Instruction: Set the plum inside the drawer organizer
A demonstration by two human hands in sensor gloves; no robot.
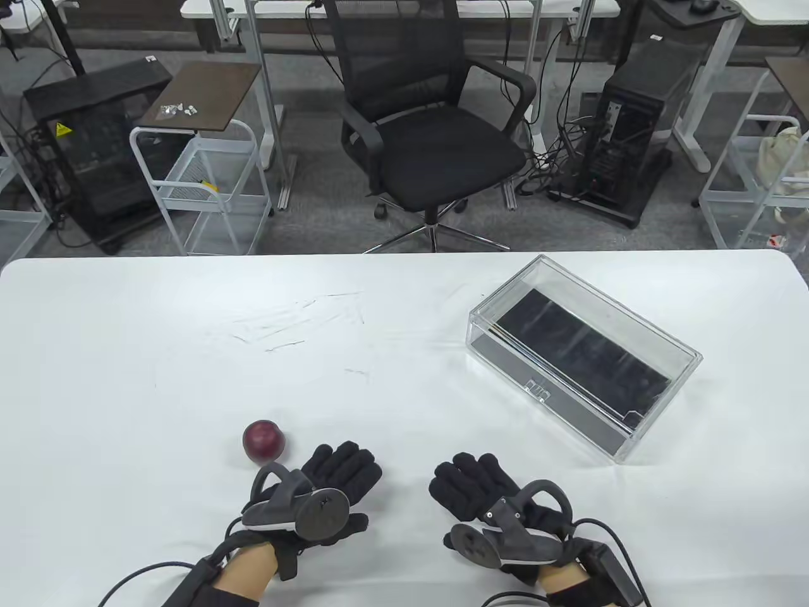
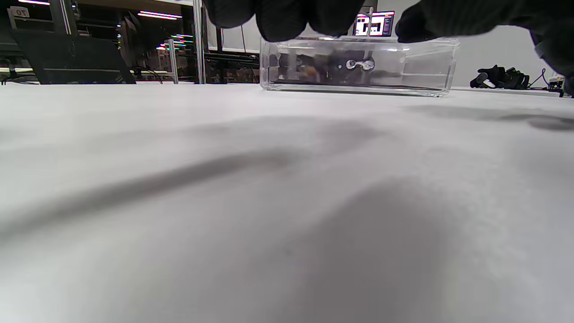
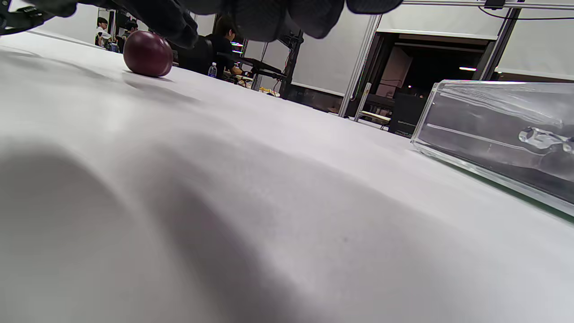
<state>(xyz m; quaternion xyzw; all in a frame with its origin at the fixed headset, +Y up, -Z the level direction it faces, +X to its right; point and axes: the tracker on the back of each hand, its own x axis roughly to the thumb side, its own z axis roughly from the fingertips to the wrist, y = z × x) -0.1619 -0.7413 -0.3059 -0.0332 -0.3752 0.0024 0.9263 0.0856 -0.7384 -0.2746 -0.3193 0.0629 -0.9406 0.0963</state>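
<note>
A dark red plum (image 1: 263,441) lies on the white table, just left of and beyond my left hand; it also shows in the right wrist view (image 3: 148,54). The clear drawer organizer (image 1: 581,357) with a black bottom stands at the right of the table, its drawer closed, handle (image 1: 538,392) facing the near side; it also shows in the left wrist view (image 2: 358,67) and the right wrist view (image 3: 502,134). My left hand (image 1: 338,471) rests flat on the table, empty. My right hand (image 1: 471,484) rests flat, empty, left of and nearer than the organizer.
The table (image 1: 189,354) is covered with a white cloth with faint marks in the middle. A black office chair (image 1: 430,126), wire carts and computer towers stand beyond the far edge. Cables trail from both wrists at the near edge.
</note>
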